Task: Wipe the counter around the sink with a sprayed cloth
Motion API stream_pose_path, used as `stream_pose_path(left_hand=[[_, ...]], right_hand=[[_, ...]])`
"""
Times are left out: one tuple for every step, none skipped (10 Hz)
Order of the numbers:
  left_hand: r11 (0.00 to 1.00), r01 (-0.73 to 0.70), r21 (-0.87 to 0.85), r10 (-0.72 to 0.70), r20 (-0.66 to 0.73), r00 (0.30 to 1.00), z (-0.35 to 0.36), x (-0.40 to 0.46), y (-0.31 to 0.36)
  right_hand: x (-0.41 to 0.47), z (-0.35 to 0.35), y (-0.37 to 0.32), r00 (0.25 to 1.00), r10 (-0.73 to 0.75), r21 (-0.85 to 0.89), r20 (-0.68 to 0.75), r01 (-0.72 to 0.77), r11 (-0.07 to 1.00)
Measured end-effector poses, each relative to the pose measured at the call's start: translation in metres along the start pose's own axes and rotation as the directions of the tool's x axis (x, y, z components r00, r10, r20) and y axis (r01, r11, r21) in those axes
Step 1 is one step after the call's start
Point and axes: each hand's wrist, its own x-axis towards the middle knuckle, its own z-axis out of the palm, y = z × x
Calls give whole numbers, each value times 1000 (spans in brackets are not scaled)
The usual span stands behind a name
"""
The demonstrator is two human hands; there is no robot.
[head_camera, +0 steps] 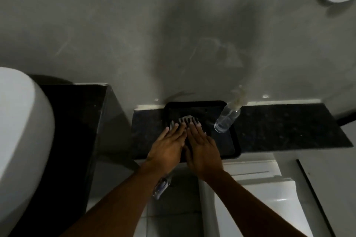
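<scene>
Two bare forearms reach forward from the bottom edge, over white floor tiles and a white cabinet front (265, 194). A small clear object (161, 186), too blurred to identify, shows just under the left forearm. Both hands lie flat, palms down and side by side, on a black rectangular tray with a raised rim (236, 140) that sits on the dark speckled stone counter (285, 127). The left hand (166, 146) and the right hand (202, 150) are nearly touching, each with its fingers stretched straight and held close together, gripping nothing. Under the fingertips (175, 125), and showing beyond them towards the wall, lies a light cloth with dark stripes (187, 119), pressed flat onto the tray; how much of it the palms cover cannot be told. Just right of the right hand, a clear plastic spray bottle (227, 119) stands at the tray's far right corner, its nozzle blurred against the grey wall (115, 25). At far left, a white rounded basin (21, 131) rests on a black countertop (77, 117).
</scene>
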Motion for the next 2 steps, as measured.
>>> stream_pose_path(left_hand=[[997, 11, 76, -19, 113, 993, -27, -4, -1], [998, 45, 49, -52, 147, 988, -65, -33, 24]], right_hand=[[14, -14, -2, 981, 14, -84, 193, 2, 996], [21, -59, -16, 938, 4, -99, 348, 33, 995]])
